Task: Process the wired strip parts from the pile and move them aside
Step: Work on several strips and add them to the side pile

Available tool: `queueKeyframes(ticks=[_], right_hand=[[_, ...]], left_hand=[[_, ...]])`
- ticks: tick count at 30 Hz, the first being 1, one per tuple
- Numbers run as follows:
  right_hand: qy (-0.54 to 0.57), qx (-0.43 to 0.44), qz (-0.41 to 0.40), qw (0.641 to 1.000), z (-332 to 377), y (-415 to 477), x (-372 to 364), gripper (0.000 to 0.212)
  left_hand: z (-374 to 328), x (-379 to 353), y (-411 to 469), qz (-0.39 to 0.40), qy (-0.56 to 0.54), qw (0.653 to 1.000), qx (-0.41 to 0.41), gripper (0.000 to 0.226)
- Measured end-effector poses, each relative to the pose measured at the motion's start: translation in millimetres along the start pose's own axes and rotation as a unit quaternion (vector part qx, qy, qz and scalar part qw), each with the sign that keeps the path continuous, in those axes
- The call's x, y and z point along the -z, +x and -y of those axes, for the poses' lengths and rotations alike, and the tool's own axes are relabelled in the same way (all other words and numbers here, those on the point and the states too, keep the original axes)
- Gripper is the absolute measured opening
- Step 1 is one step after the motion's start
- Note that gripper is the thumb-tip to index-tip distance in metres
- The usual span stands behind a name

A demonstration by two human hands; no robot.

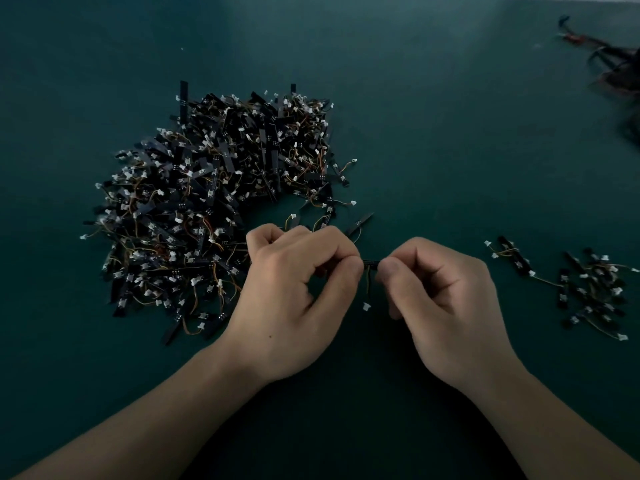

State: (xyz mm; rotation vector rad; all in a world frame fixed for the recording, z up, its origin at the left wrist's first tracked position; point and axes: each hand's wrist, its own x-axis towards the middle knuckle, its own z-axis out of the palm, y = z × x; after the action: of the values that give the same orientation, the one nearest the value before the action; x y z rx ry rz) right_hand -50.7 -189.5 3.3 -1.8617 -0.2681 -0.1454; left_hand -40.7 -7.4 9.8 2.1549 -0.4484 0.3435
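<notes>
You are mid-processing: both hands, left hand [294, 282] and right hand [446, 299], pinch one wired strip part [370, 263] between them above the worktop [415, 116], fingers curled. Next, I judge, set it on the small finished group [585, 289] at right, then return to the pile [214, 209].

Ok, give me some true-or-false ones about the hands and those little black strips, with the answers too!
1. The left hand and the right hand pinch one strip between them. True.
2. The big pile lies to the right of the hands. False: it lies to their left; the small pile is on the right.
3. A wire with a white plug hangs from the strip. True.
4. The table is red. False: it is dark green.
</notes>
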Motion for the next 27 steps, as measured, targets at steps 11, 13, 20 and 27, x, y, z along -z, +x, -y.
queueKeyframes(ticks=[11, 13, 20, 27], right_hand=[[0.006, 0.089, 0.025, 0.996, -5.8, -4.6, 0.2, 0.046], [0.027, 0.154, -0.076, 0.985, -5.3, -5.3, -0.2, 0.038], [-0.020, 0.108, -0.100, 0.989, -15.6, 1.9, -0.3, 0.036], [-0.024, 0.020, -0.117, 0.993, -16.3, 4.8, 0.1, 0.026]], left_hand=[[-0.3, 3.4, -1.7, 0.022, -0.020, 1.000, -0.001, 0.028], [-0.4, 2.7, -2.8, 0.005, -0.014, 1.000, 0.007, 0.037], [4.2, -7.4, -1.4, 0.149, 0.224, 0.962, 0.048, 0.060], [6.5, -10.7, -4.8, 0.102, 0.239, 0.966, 0.002, 0.042]])
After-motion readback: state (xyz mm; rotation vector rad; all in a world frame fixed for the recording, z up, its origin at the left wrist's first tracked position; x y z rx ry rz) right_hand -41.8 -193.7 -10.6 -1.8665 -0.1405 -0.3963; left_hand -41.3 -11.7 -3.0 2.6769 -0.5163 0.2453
